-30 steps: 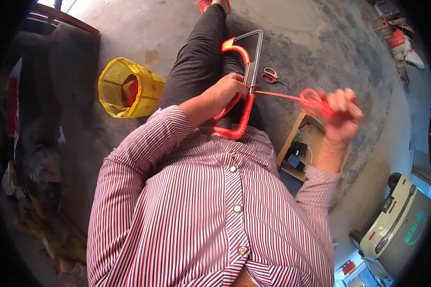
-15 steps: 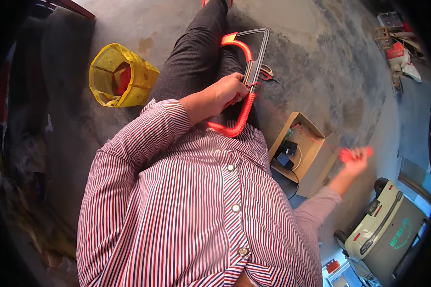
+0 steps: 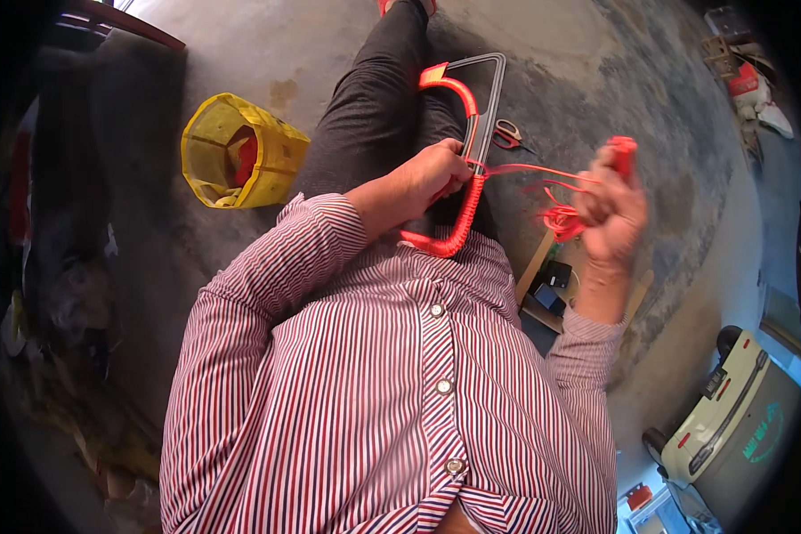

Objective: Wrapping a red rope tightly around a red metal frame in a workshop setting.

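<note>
Bare concrete floor point(image 3: 596, 53), yellow basket point(image 3: 240, 151), left hand point(image 3: 432, 173) fingers closed on frame point(image 3: 472, 151), right hand point(image 3: 610, 209) gripping red cord point(image 3: 543, 173)

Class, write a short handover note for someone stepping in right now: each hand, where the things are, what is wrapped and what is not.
Left hand: closed on the grey frame, which rests on the lap, at the spot where the wrapping ends.
Right hand: raised to the right, gripping the orange cord, pulled taut from the frame, with loose loops hanging under the hand.
Done: the curved part of the frame is covered with orange cord.
Left: the straight grey side is bare.
Nearby on the floor: scissors, yellow basket, open box.
</note>
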A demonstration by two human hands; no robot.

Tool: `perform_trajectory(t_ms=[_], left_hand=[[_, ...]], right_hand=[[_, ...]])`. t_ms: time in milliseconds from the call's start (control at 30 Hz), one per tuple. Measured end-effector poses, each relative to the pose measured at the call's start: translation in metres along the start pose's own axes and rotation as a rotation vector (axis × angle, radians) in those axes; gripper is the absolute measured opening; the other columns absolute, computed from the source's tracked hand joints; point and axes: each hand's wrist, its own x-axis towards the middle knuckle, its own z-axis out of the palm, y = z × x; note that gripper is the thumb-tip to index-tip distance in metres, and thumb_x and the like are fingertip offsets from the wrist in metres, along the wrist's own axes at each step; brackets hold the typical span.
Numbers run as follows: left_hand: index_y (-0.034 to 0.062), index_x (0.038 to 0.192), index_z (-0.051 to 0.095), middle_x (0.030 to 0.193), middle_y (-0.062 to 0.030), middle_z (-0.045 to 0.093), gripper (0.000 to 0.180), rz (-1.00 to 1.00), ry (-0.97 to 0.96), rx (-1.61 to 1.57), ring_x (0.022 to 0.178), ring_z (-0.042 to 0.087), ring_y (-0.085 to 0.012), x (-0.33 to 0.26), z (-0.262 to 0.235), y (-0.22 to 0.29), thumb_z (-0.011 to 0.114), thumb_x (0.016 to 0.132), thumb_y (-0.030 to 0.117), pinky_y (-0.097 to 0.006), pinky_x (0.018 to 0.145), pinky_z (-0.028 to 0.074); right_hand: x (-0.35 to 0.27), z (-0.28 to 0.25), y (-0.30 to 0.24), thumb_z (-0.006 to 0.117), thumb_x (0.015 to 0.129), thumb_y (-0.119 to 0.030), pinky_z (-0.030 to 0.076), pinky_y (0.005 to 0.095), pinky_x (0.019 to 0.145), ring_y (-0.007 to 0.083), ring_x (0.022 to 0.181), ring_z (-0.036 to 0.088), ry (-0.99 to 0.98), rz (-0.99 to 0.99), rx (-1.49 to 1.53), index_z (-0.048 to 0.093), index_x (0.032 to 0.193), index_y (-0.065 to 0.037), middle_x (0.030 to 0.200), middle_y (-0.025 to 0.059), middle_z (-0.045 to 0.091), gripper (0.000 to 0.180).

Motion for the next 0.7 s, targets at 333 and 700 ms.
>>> perform_trajectory(t_ms=[333,700], left_hand=[[0.0127,0.053,0.04,0.05,0.0009,0.038,0.019,0.005,0.051,-0.034,0.044,0.032,-0.0103,0.009,0.001,-0.004,0.052,0.068,0.012,-0.028,0.043,0.023],[0.0016,0.099,0.058,0.094,-0.0134,0.062,0.023,0.596,0.201,0.642,0.086,0.059,-0.0183,-0.039,0.027,0.039,0.061,0.077,0.003,-0.03,0.076,0.049]], right_hand=[[-0.056,0.074,-0.039,0.059,0.076,0.005,0.018,0.0241,0.039,0.0068,0.046,0.026,-0.407,-0.081,0.415,0.04,0.086,-0.005,0.059,-0.0006,0.038,0.024],[-0.008,0.038,-0.037,0.064,0.077,-0.015,0.039,0.0274,0.053,0.0159,0.063,0.047,-0.625,-0.328,-0.25,0.053,0.087,-0.004,0.07,0.0046,0.049,0.019]])
